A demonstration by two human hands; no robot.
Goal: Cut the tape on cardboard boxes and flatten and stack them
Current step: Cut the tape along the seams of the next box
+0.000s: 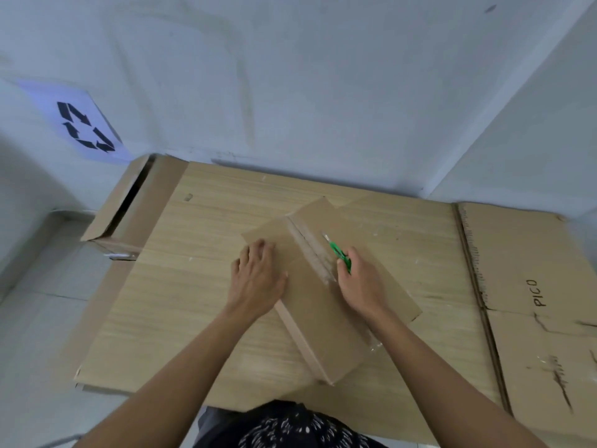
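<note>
A closed brown cardboard box [326, 318] lies at an angle in the middle of a wood-grain table [193, 286]. A strip of clear tape [311, 250] runs along its top seam. My left hand [256, 279] presses flat on the box's left top flap with the fingers spread. My right hand [358, 279] grips a green utility knife [339, 253]. The knife's blade points away from me and touches the tape on the seam's right side.
An open cardboard box [129, 208] stands at the table's far left edge. Flattened cardboard marked "PICO" [533, 302] lies on the right. A white wall with a recycling sign [85, 127] runs behind the table. My dark patterned clothing shows at the bottom.
</note>
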